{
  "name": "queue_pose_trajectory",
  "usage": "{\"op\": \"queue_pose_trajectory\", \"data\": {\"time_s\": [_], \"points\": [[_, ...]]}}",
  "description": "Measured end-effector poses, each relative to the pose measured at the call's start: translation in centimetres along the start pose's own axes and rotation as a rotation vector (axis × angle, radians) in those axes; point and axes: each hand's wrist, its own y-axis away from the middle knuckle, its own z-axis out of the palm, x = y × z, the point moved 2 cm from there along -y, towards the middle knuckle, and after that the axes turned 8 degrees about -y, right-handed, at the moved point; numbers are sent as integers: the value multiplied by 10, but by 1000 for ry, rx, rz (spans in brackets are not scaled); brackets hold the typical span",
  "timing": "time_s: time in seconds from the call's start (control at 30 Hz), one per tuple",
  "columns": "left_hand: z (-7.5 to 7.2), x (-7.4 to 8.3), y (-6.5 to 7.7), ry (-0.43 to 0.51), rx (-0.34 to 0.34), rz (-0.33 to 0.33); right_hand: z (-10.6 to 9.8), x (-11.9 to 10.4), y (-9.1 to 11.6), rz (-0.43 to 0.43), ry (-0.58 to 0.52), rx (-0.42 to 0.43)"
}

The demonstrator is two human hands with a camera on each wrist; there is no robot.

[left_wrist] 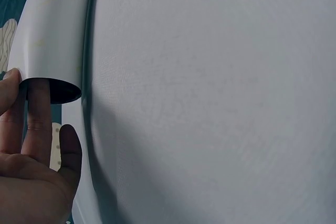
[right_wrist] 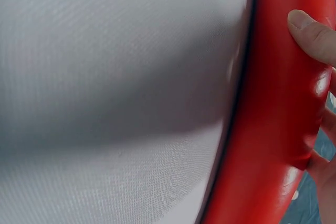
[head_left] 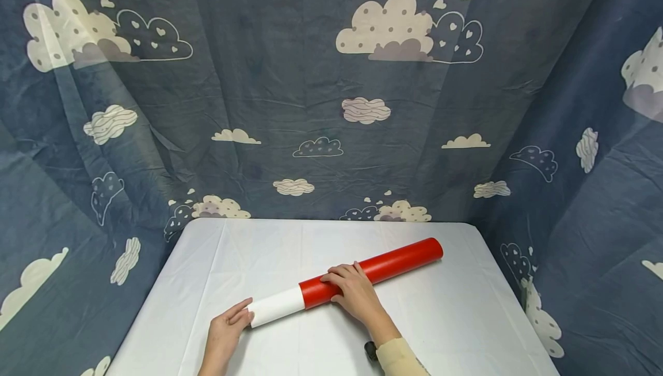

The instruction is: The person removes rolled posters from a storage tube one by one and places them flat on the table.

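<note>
A long tube-shaped roll lies slantwise on the white table (head_left: pixel 440 318). Its right part is a glossy red roll (head_left: pixel 396 264), and a narrower white tube (head_left: pixel 277 307) sticks out at the left. My left hand (head_left: pixel 225 330) pinches the rim of the white tube. In the left wrist view, the thumb lies outside the white tube (left_wrist: pixel 55 35) and a finger reaches into its dark hollow end. My right hand (head_left: pixel 357 292) grips the red roll near its left edge, fingers over the top and thumb on the near side. Small dents show beside its fingers in the right wrist view.
Dark blue cloth (head_left: pixel 290 76) with pale clouds hangs behind the table and at both sides. A small black object (head_left: pixel 370 351) shows by the right wrist, next to a cream sleeve (head_left: pixel 399 359).
</note>
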Motion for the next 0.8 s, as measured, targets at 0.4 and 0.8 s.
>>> {"op": "queue_pose_trajectory", "data": {"time_s": [0.4,0.8], "points": [[-1,-4,-2,2,-11,0,-2,2,2,12,1,-3],[-4,-6,-1,17,-13,-6,-2,6,4,15,-12,3]]}}
